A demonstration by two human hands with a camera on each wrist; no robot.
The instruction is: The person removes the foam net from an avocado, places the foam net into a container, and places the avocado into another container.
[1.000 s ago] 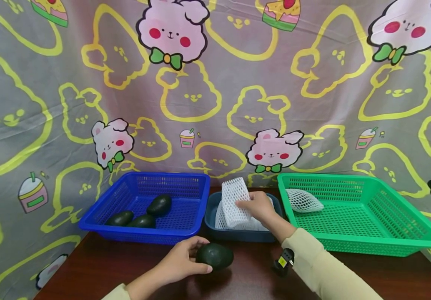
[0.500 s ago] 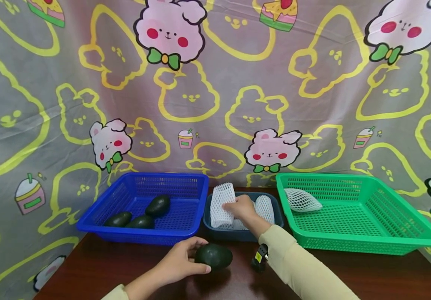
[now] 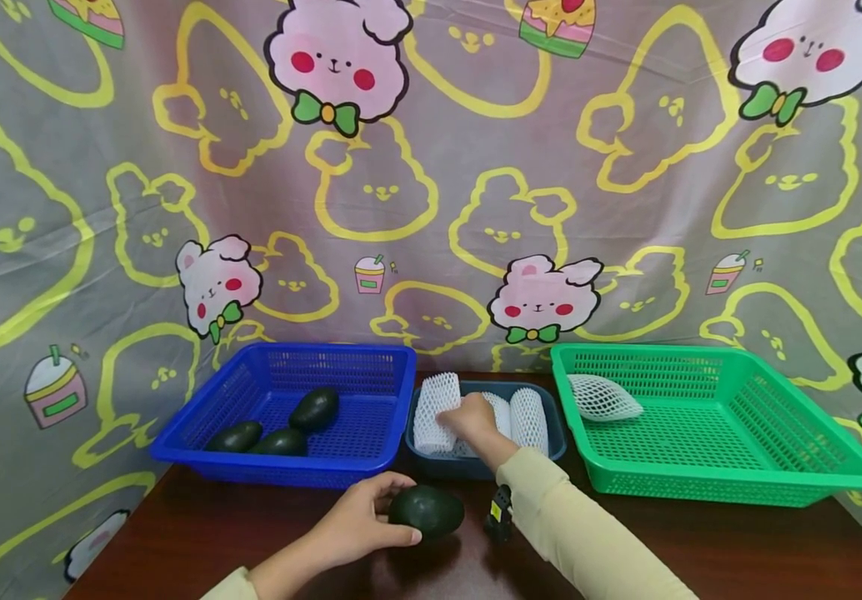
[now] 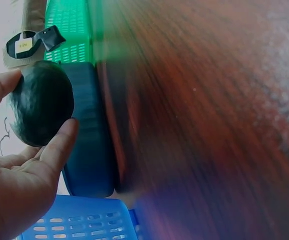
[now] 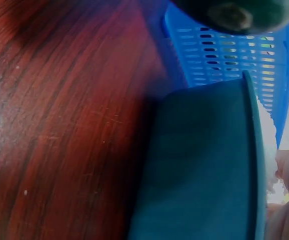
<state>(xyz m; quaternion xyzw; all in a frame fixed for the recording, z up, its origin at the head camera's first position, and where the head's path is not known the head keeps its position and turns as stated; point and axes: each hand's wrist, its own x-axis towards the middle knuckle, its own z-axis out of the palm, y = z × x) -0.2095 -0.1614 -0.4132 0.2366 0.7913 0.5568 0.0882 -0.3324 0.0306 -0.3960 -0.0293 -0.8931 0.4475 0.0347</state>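
Left hand (image 3: 352, 527) cupped round an avocado (image 3: 426, 511) on the worktop (image 3: 701, 542), just in front of the dark blue tray (image 3: 431, 462). Right hand (image 3: 470, 420) grabbing a white foam net sleeve (image 3: 433, 408) in that tray. No readable writing anywhere, wrist tag too tiny.

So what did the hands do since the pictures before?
The right hand lowered the white foam net it had held up, down into the dark blue tray, and keeps its grip on it. The left hand stayed holding the avocado on the table. The blue basket and green basket did not move.
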